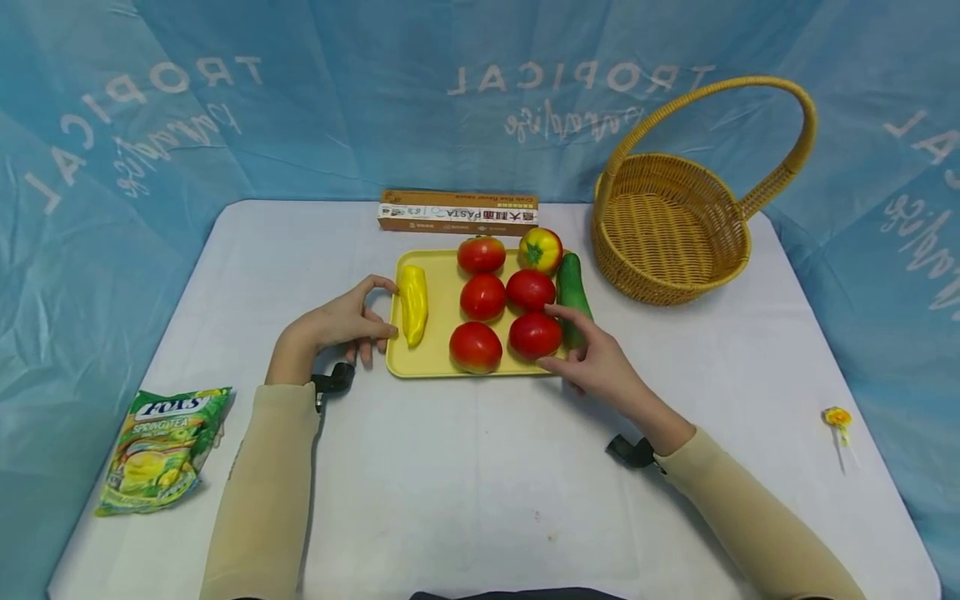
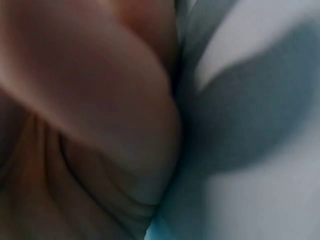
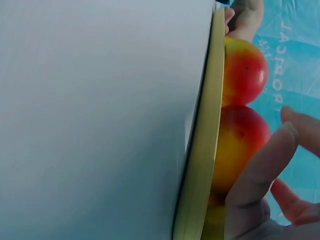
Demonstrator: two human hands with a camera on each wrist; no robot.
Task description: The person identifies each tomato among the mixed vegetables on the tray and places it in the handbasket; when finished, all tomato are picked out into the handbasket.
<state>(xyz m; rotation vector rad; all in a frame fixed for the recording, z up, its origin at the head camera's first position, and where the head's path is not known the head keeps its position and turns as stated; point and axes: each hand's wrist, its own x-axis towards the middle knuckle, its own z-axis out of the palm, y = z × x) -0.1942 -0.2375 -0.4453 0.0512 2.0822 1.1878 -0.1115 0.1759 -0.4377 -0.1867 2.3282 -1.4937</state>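
Observation:
On a pale yellow tray (image 1: 442, 367) sit several red fruits (image 1: 476, 347), yellow underneath, with a long, bumpy yellow pepper-like piece (image 1: 413, 305) at the left and a green cucumber (image 1: 572, 292) at the right. My left hand (image 1: 337, 321) is at the tray's left rim, thumb and index tips apart beside the yellow piece. The left wrist view shows mostly blurred fingers (image 2: 90, 90). Over the front right fruit (image 3: 239, 150) is my right hand (image 1: 592, 358), index and thumb spread on either side of it. In the right wrist view both tips rise above that fruit.
A wicker basket (image 1: 667, 287) with a tall handle stands at the back right. Behind the tray lies a pasta box (image 1: 457, 212). A green candy bag (image 1: 161, 454) is at the left, and a small yellow flower (image 1: 836, 417) at the right.

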